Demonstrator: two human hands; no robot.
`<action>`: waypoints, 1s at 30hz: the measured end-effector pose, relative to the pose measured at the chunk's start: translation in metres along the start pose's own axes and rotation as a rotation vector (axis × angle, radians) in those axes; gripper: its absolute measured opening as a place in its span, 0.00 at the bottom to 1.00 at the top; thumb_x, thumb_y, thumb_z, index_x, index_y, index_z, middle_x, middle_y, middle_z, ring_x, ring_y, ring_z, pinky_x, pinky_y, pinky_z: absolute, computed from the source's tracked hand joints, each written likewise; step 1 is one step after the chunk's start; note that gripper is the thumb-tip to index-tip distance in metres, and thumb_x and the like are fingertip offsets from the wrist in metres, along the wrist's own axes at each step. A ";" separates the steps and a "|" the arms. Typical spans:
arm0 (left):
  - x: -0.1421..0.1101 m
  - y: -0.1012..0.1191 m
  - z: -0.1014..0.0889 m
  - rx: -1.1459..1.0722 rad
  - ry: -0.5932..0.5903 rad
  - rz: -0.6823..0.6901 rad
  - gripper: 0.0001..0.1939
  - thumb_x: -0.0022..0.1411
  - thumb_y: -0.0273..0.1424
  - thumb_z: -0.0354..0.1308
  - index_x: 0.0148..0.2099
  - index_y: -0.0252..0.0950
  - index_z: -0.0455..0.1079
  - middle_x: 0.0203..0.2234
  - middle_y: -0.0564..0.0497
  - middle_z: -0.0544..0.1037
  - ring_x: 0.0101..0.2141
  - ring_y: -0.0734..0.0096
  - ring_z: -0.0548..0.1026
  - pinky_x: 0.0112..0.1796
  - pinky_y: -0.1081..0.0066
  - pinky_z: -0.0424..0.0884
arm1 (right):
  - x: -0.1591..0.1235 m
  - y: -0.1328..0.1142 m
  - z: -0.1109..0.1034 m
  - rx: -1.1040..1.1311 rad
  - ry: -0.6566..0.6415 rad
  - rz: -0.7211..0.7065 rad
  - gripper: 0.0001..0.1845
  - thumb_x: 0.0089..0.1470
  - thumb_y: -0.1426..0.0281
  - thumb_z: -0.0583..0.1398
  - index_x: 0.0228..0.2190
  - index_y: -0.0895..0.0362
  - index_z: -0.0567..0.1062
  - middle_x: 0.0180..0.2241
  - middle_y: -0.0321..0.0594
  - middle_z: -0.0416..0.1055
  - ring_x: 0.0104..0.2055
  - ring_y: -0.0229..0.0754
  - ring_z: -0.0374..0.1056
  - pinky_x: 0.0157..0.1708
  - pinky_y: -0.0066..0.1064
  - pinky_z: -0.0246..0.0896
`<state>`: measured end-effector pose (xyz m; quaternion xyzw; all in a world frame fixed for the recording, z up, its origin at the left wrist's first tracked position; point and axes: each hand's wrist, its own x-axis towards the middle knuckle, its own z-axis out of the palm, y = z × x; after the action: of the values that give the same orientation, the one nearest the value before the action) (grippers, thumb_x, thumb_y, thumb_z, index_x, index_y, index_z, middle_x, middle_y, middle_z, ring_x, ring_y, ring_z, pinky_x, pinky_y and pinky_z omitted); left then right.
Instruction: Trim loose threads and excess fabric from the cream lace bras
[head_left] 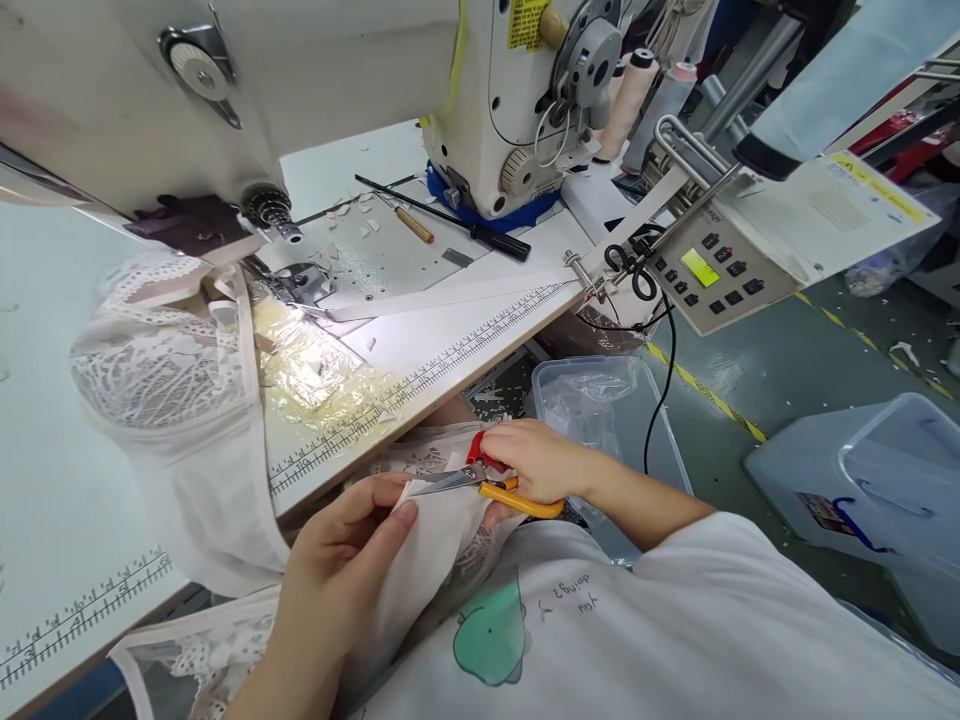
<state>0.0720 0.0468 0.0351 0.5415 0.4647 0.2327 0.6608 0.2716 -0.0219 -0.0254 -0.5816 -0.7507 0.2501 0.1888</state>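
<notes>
My right hand (541, 458) grips scissors (457, 479) with one red and one orange handle. Their blades lie along the edge of a white cloth (416, 560) close to my left fingertips. Between thumb and fingers, my left hand (352, 545) pinches that edge. The cloth hangs over my lap, with white lace (476, 550) partly showing beside it. Under the sewing machine's needle area, a white lace bra (161, 370) drapes over the table's front edge. More lace fabric (217, 650) hangs below, left of my forearm.
A sewing machine (360, 80) stands over the white table (480, 335) with its printed ruler. A black-handled screwdriver (501, 242) and a wooden-handled tool (414, 225) lie near its base. A control box (705, 270) with hanging cables is at right. Plastic bins (862, 480) stand on the floor.
</notes>
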 end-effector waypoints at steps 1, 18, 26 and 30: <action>0.000 0.000 0.000 -0.002 0.004 0.002 0.03 0.44 0.33 0.66 0.24 0.42 0.74 0.29 0.54 0.76 0.32 0.69 0.72 0.32 0.76 0.68 | 0.000 0.000 0.000 -0.007 -0.010 0.013 0.28 0.42 0.42 0.56 0.22 0.55 0.61 0.23 0.38 0.64 0.25 0.39 0.59 0.25 0.30 0.53; -0.003 0.007 0.003 0.025 -0.024 -0.048 0.05 0.46 0.34 0.65 0.25 0.40 0.73 0.29 0.54 0.75 0.31 0.72 0.70 0.29 0.79 0.65 | -0.006 0.006 0.004 0.307 0.271 0.122 0.33 0.38 0.39 0.57 0.17 0.55 0.53 0.18 0.34 0.60 0.21 0.34 0.53 0.21 0.26 0.48; -0.009 0.007 0.000 0.069 -0.036 -0.042 0.10 0.47 0.39 0.64 0.28 0.39 0.71 0.26 0.54 0.75 0.26 0.72 0.69 0.25 0.77 0.65 | -0.008 -0.018 -0.003 0.592 0.264 0.133 0.23 0.41 0.53 0.64 0.27 0.57 0.64 0.27 0.36 0.66 0.26 0.34 0.57 0.27 0.26 0.56; -0.007 -0.005 -0.009 0.344 0.011 0.132 0.11 0.55 0.40 0.57 0.36 0.39 0.69 0.31 0.50 0.76 0.31 0.67 0.73 0.32 0.71 0.70 | -0.007 -0.028 0.004 0.641 0.264 0.149 0.17 0.43 0.60 0.63 0.24 0.57 0.62 0.23 0.32 0.59 0.25 0.33 0.54 0.24 0.24 0.54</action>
<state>0.0601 0.0441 0.0329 0.6745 0.4650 0.1955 0.5391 0.2494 -0.0348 -0.0121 -0.5733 -0.5589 0.4087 0.4381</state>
